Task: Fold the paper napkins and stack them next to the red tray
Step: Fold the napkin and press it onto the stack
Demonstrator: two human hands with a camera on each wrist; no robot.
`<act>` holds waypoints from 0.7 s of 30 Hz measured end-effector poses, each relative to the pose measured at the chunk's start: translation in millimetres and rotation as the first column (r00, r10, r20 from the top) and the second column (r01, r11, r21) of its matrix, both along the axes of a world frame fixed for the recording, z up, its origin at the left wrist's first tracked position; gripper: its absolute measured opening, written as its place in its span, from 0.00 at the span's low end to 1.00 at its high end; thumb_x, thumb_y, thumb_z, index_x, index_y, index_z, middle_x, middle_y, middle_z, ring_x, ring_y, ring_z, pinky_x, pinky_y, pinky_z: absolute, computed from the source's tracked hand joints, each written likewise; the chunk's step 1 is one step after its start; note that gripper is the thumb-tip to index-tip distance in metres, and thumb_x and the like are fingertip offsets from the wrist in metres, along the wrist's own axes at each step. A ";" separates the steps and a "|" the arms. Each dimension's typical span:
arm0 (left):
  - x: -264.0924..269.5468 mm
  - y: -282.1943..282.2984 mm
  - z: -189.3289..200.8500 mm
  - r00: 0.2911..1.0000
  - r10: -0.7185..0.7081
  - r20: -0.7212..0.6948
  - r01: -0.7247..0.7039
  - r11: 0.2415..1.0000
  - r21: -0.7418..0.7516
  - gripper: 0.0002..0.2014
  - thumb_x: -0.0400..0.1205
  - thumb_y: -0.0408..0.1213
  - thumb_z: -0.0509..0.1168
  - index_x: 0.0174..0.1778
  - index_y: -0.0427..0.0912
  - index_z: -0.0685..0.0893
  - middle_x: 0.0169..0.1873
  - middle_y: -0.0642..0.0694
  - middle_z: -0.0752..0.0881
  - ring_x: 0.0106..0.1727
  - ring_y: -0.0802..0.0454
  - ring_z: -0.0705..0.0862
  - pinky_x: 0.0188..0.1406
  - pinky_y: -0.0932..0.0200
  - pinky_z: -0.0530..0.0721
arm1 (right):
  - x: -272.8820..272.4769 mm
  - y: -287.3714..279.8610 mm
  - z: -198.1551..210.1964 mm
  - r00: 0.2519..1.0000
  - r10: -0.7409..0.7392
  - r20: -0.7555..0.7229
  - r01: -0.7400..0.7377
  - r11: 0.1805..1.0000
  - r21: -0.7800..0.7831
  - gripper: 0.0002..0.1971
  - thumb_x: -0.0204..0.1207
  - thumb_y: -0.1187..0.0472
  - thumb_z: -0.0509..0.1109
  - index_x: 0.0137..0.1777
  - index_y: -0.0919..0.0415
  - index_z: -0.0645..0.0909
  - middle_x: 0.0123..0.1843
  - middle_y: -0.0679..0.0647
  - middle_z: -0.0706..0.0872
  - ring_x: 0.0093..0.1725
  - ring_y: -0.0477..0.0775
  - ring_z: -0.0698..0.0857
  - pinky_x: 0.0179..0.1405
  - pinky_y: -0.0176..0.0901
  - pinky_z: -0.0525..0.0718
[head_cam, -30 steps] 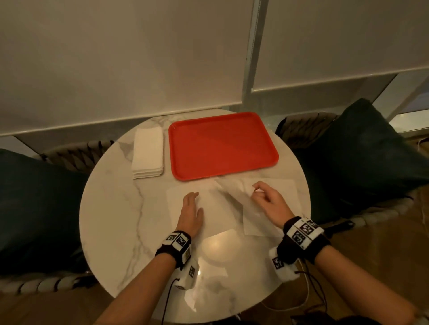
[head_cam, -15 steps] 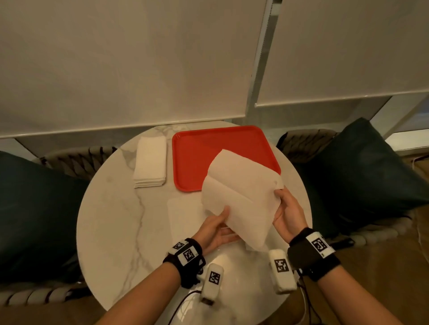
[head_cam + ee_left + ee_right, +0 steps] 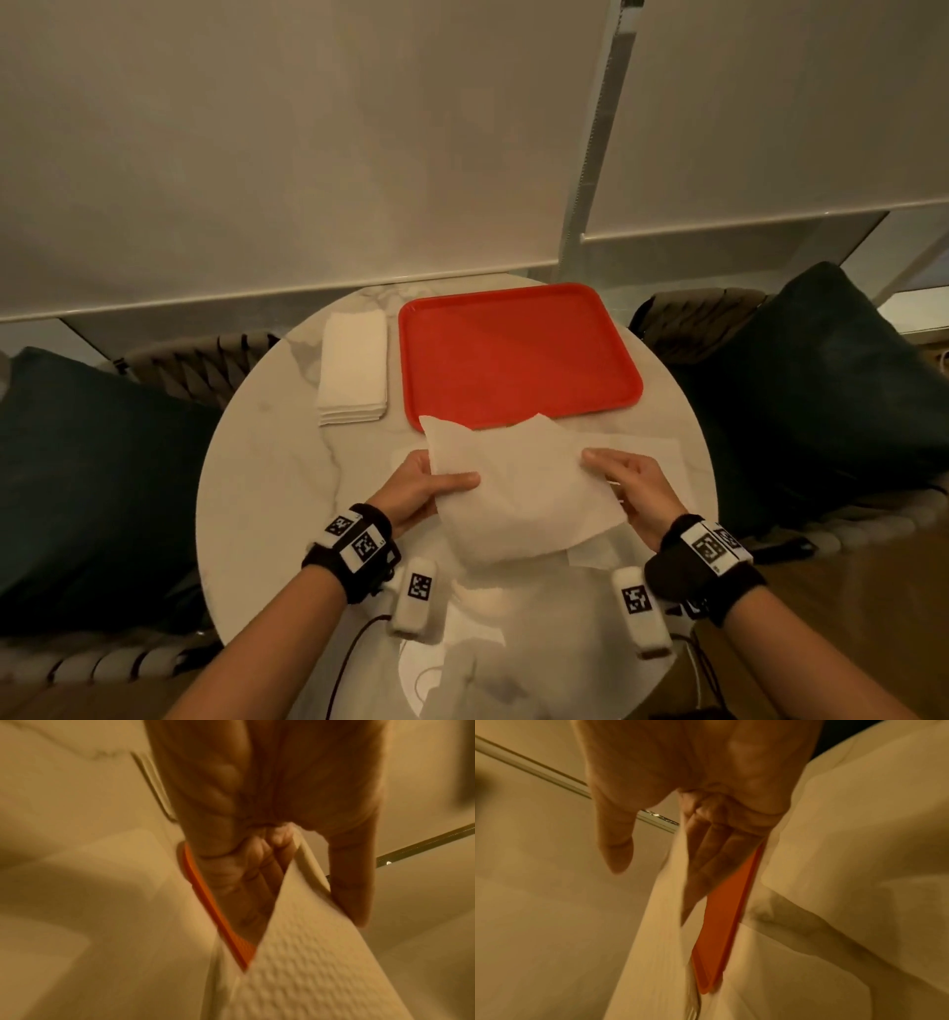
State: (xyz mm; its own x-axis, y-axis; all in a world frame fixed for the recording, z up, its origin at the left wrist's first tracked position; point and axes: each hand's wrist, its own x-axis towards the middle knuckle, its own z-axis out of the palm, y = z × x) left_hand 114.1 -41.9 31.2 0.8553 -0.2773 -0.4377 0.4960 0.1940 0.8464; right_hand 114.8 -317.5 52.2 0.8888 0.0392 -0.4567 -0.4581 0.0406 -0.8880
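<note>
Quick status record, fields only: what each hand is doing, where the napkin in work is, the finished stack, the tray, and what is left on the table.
left hand: pinches the left edge of the held napkin, thumb on top
right hand: grips its right edge
held napkin: lifted above the table, partly doubled over, near the tray's front rim
folded stack: left of the red tray, several napkins high
red tray: nothing on it
flat napkins: lying on the table under the hands; number unclear

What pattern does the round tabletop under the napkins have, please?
White marble with thin grey veins, seen best in the head view.
</note>
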 end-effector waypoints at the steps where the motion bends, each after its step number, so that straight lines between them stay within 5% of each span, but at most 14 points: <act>1: -0.6 6.0 1.0 1.000 -0.019 0.002 0.019 1.000 0.016 0.14 0.77 0.24 0.70 0.58 0.34 0.86 0.56 0.36 0.89 0.57 0.42 0.89 0.53 0.53 0.89 | 1.7 4.3 -1.7 1.000 0.020 0.000 -0.020 0.999 -0.028 0.13 0.71 0.58 0.77 0.52 0.64 0.87 0.45 0.55 0.92 0.44 0.53 0.90 0.41 0.42 0.84; 6: -8.2 28.9 -4.5 0.999 -0.045 -0.026 0.048 0.991 0.122 0.14 0.76 0.32 0.73 0.58 0.36 0.86 0.54 0.39 0.90 0.57 0.42 0.89 0.58 0.47 0.87 | 11.7 25.1 -24.4 0.994 0.105 -0.009 -0.106 0.986 -0.127 0.10 0.67 0.63 0.81 0.43 0.67 0.85 0.41 0.61 0.91 0.41 0.57 0.89 0.37 0.44 0.85; 10: -22.5 31.0 -28.6 0.991 0.123 -0.049 -0.098 0.933 0.345 0.14 0.76 0.38 0.76 0.55 0.39 0.87 0.51 0.42 0.91 0.53 0.45 0.90 0.51 0.50 0.89 | 15.9 34.4 -59.4 0.989 0.135 -0.059 -0.147 0.925 -0.352 0.11 0.63 0.59 0.84 0.35 0.59 0.84 0.38 0.59 0.90 0.42 0.60 0.89 0.46 0.50 0.88; 15: -32.9 30.0 -41.2 0.984 0.174 0.022 -0.161 0.843 0.513 0.10 0.74 0.39 0.77 0.49 0.42 0.88 0.46 0.46 0.91 0.45 0.53 0.90 0.38 0.59 0.89 | 8.8 55.3 -62.6 0.981 0.195 0.009 -0.168 0.869 -0.465 0.13 0.65 0.58 0.83 0.30 0.54 0.79 0.24 0.45 0.78 0.29 0.46 0.77 0.33 0.35 0.76; 21: -31.6 17.2 -28.3 0.971 0.180 0.157 -0.237 0.798 0.554 0.05 0.76 0.40 0.75 0.45 0.49 0.87 0.44 0.53 0.91 0.45 0.58 0.89 0.45 0.64 0.86 | 3.2 90.1 -44.7 0.921 0.329 0.209 -0.216 0.878 -0.428 0.10 0.66 0.57 0.82 0.32 0.54 0.81 0.32 0.45 0.83 0.30 0.44 0.77 0.33 0.29 0.77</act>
State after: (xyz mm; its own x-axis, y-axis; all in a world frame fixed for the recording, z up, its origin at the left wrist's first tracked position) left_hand 82.5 -24.7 2.9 0.9074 0.1845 -0.3776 0.4144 -0.2428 0.8771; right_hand 118.0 -227.3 7.5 0.9580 0.1670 -0.2330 -0.1433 -0.4250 -0.8938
